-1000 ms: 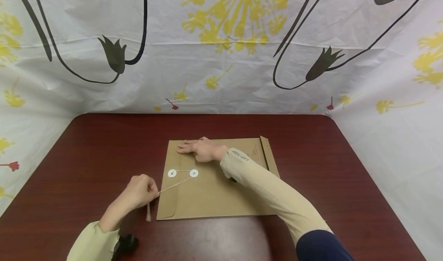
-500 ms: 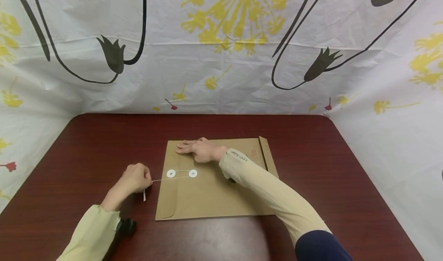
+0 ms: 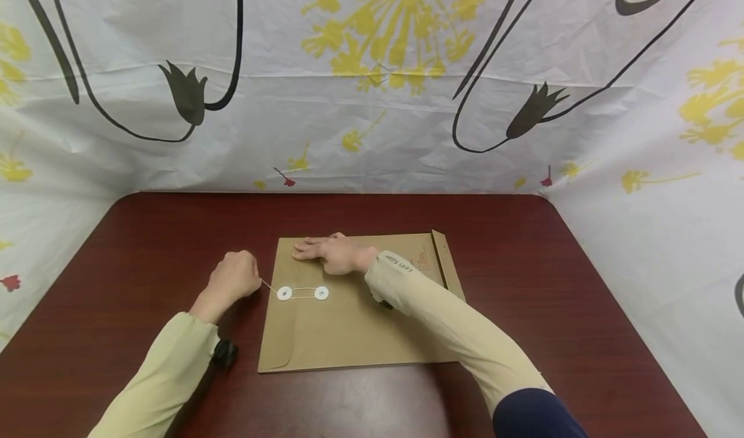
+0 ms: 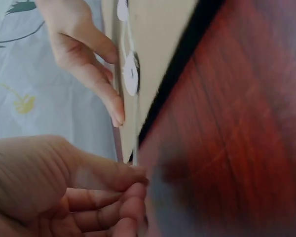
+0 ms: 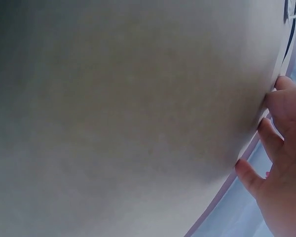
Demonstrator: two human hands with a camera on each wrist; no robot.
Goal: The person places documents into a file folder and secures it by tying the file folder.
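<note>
A brown kraft document envelope point(image 3: 372, 334) lies flat on the table, with two white button discs near its left end. A thin string point(image 3: 268, 287) loops around the left disc point(image 3: 284, 293) and the right disc point(image 3: 321, 292). My left hand point(image 3: 235, 276), just off the envelope's left edge, pinches the string's loose end between thumb and forefinger; in the left wrist view the string point(image 4: 136, 128) runs taut from the disc point(image 4: 131, 74) to the fingertips. My right hand point(image 3: 337, 255) presses the envelope's upper left part with spread, straight fingers.
The dark red wooden table point(image 3: 174, 231) extends around the envelope. A white curtain point(image 3: 349, 134) with flower prints hangs behind it and along both sides. At the envelope's right end a narrow flap point(image 3: 449, 263) stands slightly raised.
My left hand has moved away from me, up along the envelope's left side, carrying the string around the left disc. The right hand has stayed pressed in place.
</note>
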